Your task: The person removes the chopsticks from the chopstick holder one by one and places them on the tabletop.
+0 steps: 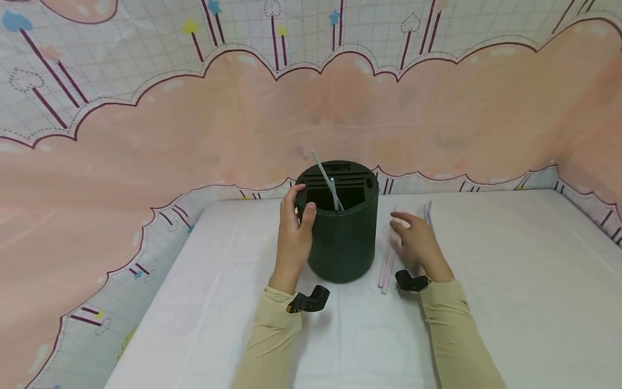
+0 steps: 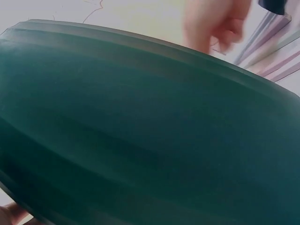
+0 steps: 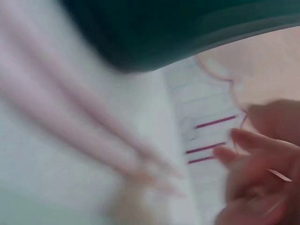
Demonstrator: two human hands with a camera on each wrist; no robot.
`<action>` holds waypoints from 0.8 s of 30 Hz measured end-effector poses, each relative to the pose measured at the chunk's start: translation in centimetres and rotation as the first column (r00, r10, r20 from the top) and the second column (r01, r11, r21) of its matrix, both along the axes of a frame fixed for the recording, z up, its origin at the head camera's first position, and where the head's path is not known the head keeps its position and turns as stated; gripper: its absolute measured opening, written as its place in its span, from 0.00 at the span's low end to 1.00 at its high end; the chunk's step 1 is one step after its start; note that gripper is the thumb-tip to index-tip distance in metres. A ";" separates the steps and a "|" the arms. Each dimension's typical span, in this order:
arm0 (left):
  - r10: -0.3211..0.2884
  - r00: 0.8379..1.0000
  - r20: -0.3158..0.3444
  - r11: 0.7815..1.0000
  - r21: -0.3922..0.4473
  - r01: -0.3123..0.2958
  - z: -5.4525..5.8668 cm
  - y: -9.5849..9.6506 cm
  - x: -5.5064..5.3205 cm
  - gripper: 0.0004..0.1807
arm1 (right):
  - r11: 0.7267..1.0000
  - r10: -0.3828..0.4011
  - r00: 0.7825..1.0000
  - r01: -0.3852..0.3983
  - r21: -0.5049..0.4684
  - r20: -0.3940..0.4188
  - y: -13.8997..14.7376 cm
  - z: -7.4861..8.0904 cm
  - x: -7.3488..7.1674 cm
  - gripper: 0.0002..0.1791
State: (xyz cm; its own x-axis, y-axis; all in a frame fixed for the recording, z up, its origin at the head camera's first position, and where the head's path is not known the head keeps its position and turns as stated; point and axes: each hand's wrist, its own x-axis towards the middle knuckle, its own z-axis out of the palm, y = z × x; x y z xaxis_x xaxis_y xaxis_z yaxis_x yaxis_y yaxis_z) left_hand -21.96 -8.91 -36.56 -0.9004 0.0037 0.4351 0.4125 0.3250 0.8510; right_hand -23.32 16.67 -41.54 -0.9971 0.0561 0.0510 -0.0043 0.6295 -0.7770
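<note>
A dark green round desk organizer [image 1: 342, 243], slotted on top, stands upright on the table. My left hand [image 1: 293, 237] holds its left side, thumb over the near rim and fingers at the far left edge. Two pale thin sticks, perhaps straws [image 1: 323, 173], lean in its open front compartment. To the right of the organizer, my right hand [image 1: 419, 243] hovers over pink straw-like sticks [image 1: 387, 270] lying on the table. Its fingers [image 3: 253, 159] are loosely bent with no object visible between them. Bluish sticks [image 1: 428, 210] show partly behind this hand.
The table [image 1: 525, 302] wears a white cover. A patterned peach and white cloth [image 1: 452, 119] hangs behind it and along the sides. Both wrists carry black camera mounts [image 1: 311, 299]. The green wall of the organizer [image 2: 140, 117] fills most of the left wrist view.
</note>
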 end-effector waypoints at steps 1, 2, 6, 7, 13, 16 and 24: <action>0.002 1.000 0.000 1.000 -0.002 -0.002 0.1 0.1 0.0 0.29 | 0.998 -0.033 0.999 0.031 -0.060 -0.042 0.0 0.6 0.1 0.22; 0.001 1.000 0.001 1.000 -0.002 -0.001 0.1 0.1 0.0 0.29 | 0.991 -0.068 0.994 0.058 -0.120 -0.085 -0.1 1.3 0.3 0.22; 0.002 1.000 0.007 1.000 0.000 -0.002 0.2 0.3 0.1 0.29 | 0.932 -0.187 0.932 0.068 -0.356 -0.311 -1.3 4.4 1.5 0.19; 0.002 1.000 0.009 1.000 0.003 -0.002 0.2 0.3 0.1 0.29 | 0.914 -0.207 0.905 0.044 -0.403 -0.372 -1.8 5.1 1.9 0.18; 0.012 1.000 0.020 1.000 0.017 -0.012 -0.1 0.1 0.5 0.30 | 0.922 -0.145 0.744 -0.138 -0.362 -0.653 -5.3 6.7 3.2 0.15; 0.023 1.000 0.016 0.999 0.028 -0.024 -0.1 -0.1 0.8 0.30 | 0.954 -0.015 0.671 -0.212 -0.211 -0.741 -6.7 6.6 3.2 0.16; 0.002 1.000 0.018 1.000 0.018 -0.003 0.1 0.4 1.5 0.28 | 0.983 0.184 0.620 -0.134 0.128 -0.762 -7.9 7.5 4.3 0.24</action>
State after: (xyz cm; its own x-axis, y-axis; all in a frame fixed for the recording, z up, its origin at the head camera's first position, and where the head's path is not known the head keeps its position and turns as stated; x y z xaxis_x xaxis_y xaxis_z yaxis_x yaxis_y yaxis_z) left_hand -20.41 -8.56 -36.43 -0.9079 -0.0061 0.4191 0.3967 0.3106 0.8638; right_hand -18.99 8.81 -33.99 -0.5867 -0.1269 0.7998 -0.6874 0.6002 -0.4090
